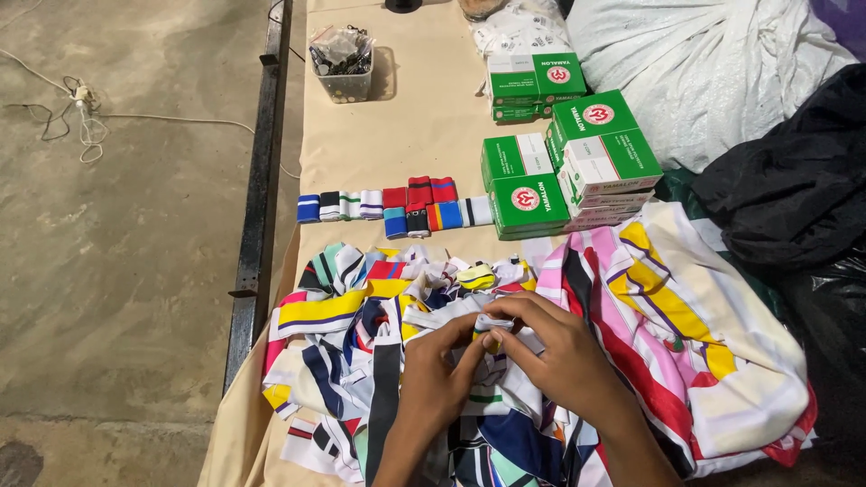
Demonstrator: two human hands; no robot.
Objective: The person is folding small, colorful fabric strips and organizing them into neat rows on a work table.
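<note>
**Green-and-white boxes all over the far side of the table**

So there's a bunch of small rectangular cardboard boxes, green with white panels and a round red-and-white emblem. One stack sits farthest back, near the table's top edge. A taller stack stands right of centre, just beside the white sack. A lower pair lies left of it, touching, close to the striped fabric pile.
</note>
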